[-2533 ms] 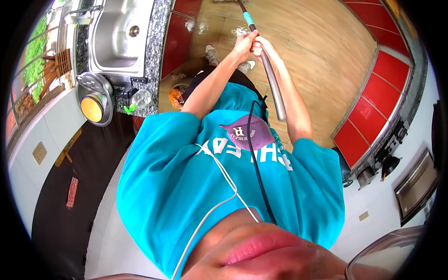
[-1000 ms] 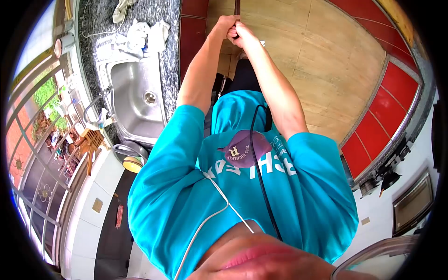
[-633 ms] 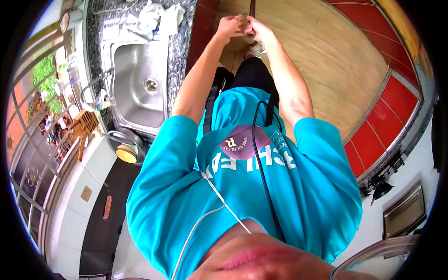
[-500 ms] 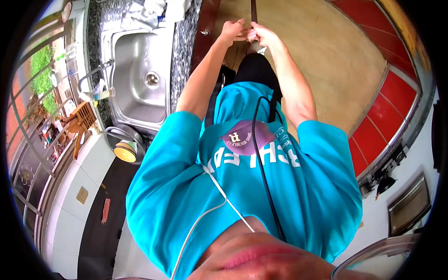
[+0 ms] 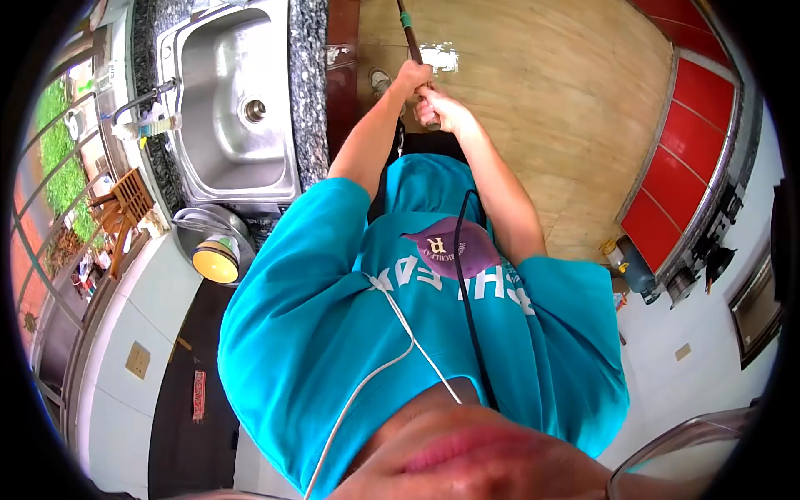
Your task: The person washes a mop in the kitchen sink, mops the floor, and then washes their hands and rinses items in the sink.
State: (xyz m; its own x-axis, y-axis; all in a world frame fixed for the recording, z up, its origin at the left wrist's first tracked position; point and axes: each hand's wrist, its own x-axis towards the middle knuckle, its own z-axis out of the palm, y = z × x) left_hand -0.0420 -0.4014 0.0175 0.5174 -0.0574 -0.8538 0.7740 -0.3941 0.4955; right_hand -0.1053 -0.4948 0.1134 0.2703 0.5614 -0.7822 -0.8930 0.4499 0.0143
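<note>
Teal shirt [image 5: 350,350] worn, printed with white letters [image 5: 479,289], purple patch [image 5: 481,252]; crossed by white cord [image 5: 412,338], black cable [image 5: 473,333]; glasses [image 5: 683,450] worn.

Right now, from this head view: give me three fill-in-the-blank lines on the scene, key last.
1. The bare left hand and bare right hand hold a slim dark-brown pole whose narrow band is ____.
2. The rectangular stainless-steel sink lies to the wearer's ____ side.
3. The glossy panels right of the tan, wood-patterned floor are ____.

Missing words: green; left; red.

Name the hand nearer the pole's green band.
Left. The left hand grips the pole short of the green band; the right hand is farther back, at the pole's end.
</note>
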